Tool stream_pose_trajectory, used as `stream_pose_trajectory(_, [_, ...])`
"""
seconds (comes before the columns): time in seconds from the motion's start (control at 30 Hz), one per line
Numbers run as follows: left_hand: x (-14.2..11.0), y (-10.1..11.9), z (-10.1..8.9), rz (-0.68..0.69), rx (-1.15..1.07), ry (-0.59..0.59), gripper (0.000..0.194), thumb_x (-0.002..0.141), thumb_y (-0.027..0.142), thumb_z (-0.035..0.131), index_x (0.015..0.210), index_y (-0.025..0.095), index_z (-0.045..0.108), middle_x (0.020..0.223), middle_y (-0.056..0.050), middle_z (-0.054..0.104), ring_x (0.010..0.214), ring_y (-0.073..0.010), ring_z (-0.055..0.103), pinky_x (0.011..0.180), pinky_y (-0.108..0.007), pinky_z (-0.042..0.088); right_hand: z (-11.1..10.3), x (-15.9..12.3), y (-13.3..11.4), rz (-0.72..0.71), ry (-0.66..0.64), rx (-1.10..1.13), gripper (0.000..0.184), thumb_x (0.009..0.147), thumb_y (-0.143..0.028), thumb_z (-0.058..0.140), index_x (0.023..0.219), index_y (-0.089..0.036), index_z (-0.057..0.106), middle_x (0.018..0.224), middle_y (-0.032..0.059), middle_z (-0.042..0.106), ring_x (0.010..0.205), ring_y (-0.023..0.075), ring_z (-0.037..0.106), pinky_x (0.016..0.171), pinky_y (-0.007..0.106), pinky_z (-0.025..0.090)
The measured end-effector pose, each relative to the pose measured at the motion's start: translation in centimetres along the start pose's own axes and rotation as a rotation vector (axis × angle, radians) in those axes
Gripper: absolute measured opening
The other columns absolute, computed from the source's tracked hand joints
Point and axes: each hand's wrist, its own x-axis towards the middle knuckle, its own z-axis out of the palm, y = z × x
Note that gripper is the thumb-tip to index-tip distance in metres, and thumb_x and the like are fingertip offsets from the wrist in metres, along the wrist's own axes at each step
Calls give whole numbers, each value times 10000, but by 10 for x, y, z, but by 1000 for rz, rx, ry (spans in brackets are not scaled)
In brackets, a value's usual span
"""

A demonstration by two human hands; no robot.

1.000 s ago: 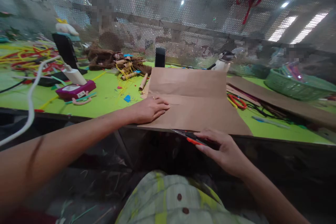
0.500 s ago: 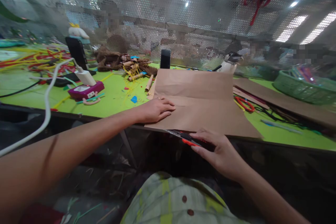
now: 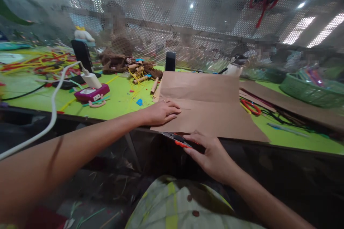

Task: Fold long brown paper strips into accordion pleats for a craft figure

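Observation:
A large sheet of brown kraft paper, creased across its width, lies at the table's front edge with its far part tilted up. My left hand rests flat on the paper's left side, fingers stretched out. In my right hand is a red and black utility knife. Its blade points left, along the near edge of the paper. How the blade meets the paper cannot be made out clearly.
On the left are a purple power socket with a white charger and cable, a phone and coloured cords. Rolled paper tubes lie behind. A green basket and red scissors handles are right.
My right hand has moved left along the paper's near edge with the utility knife. My left hand stays in place on the paper. The view has shifted slightly.

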Motion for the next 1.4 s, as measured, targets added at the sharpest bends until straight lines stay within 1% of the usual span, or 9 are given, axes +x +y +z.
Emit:
stream_pose_trajectory(0.53, [0,-1,0,28,-1,33,324,878,296,376,1117,178,559,1134,-76,555,1036,-194,443,914,-331,321,8,10,-8,-30,-11,19,233,778,-168,537,996,-194,615,885,54,582,825,160,546,750,283,438])
stream_pose_trajectory(0.73, [-1,2,-2,16,-5,24,329,885,283,357,1130,181,550,1135,-76,554,1037,-192,440,929,-336,308,6,5,-10,-104,-176,96,257,750,-195,586,1002,-208,632,847,43,595,763,142,556,698,262,447])
stream_pose_trajectory(0.8, [-1,3,-3,19,-3,21,330,886,281,355,1129,176,552,1131,-78,558,1037,-194,439,930,-340,307,-6,-3,-8,-69,-201,95,251,753,-197,583,998,-212,637,854,46,601,766,144,562,702,269,454])
stream_pose_trajectory(0.9, [-1,3,-4,12,-7,20,332,889,285,347,1120,175,559,1133,-77,562,1036,-197,441,937,-345,302,-41,-23,3,-30,-262,161,256,758,-236,592,1011,-224,631,875,45,621,785,147,580,703,264,472])
stream_pose_trajectory(1.03, [-2,5,-8,-26,-53,35,341,894,305,334,1133,200,554,1140,-67,565,1063,-194,444,952,-344,301,-103,-31,41,67,30,90,301,755,-273,600,1052,-229,612,1008,61,628,910,193,583,796,315,473])
stream_pose_trajectory(1.13, [-5,6,-10,-113,-78,32,364,898,341,312,1155,225,542,1195,-63,532,1095,-189,447,964,-336,307,-137,-7,80,37,223,-21,333,759,-313,582,1068,-190,599,1043,75,618,923,205,580,825,354,462])
stream_pose_trajectory(1.2, [-7,6,-12,-183,-56,46,384,893,379,305,1179,248,525,1242,-58,499,1130,-204,433,985,-358,293,-151,21,102,0,229,-77,357,774,-319,550,1097,-170,577,1043,79,614,931,201,575,834,364,454])
stream_pose_trajectory(1.3, [-8,5,-14,-231,-55,21,406,891,405,286,1206,262,499,1275,-45,473,1171,-208,408,1006,-361,283,-157,61,120,-33,269,-253,344,763,-303,554,1078,-169,587,985,74,619,907,195,559,828,360,437])
stream_pose_trajectory(1.4, [-8,4,-15,-275,-59,1,451,881,432,293,1261,236,435,1301,-61,447,1198,-218,384,1011,-369,289,-149,85,124,-30,215,-366,260,766,-287,545,985,-177,634,909,61,612,840,183,543,780,324,425])
